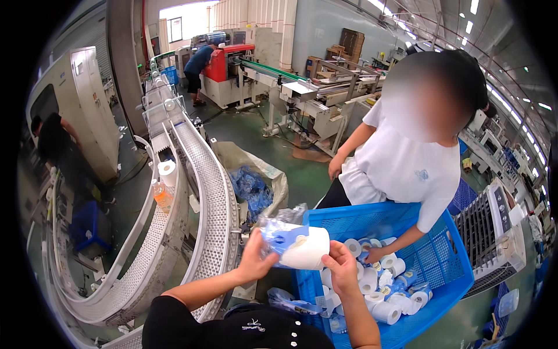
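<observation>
While both hands, left (254,260) and right (340,267), pinch a wrapped roll (297,247) endwise, it stays clear above the crate (442,256).

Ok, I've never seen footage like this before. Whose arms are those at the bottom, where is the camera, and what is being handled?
The single picture comes from a wide fisheye camera worn on a person's head, looking down, so straight edges bend near the rim. The two bare arms rising from the lower edge are the wearer's own. The left hand and right hand together hold a white paper roll partly covered in blue and clear plastic wrap. Just below and to the right stands a blue plastic crate holding many loose rolls. A second person in a white shirt leans over the crate, one hand among the rolls. On the left runs a curved conveyor, with a sack of blue wrappers beside it.
</observation>
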Tool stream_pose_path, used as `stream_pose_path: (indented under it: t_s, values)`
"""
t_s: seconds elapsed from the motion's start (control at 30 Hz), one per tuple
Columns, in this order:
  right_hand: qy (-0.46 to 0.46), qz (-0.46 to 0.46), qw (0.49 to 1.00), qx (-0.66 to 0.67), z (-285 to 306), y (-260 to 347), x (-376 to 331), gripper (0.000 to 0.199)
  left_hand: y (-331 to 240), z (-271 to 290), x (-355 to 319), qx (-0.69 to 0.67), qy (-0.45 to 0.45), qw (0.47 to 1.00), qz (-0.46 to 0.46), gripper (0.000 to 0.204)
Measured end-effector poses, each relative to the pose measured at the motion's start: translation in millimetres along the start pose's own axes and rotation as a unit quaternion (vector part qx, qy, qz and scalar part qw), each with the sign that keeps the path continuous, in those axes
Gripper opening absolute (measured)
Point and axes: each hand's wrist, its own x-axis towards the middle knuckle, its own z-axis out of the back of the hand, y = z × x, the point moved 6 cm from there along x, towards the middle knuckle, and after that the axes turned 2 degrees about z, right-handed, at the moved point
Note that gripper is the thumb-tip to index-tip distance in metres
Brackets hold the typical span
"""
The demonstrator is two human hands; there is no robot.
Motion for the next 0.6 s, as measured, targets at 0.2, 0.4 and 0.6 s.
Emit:
stream_pose_path:
  t_s: [0.2,0.4,0.6]
  values:
    - [0.016,0.012,0.982,0.189,13,-2,28,0.04,26,97,10,0.007,-0.252,0.956,0.151,0.027]
    - [0.029,-0.076,0.927,0.366,3,-24,40,0.044,16,109,-7,0.116,-0.201,0.973,0.016,0.022]
    - [0.038,-0.058,0.915,0.397,1,-23,50,0.046,43,73,-12,0.064,-0.076,0.992,0.078,0.009]
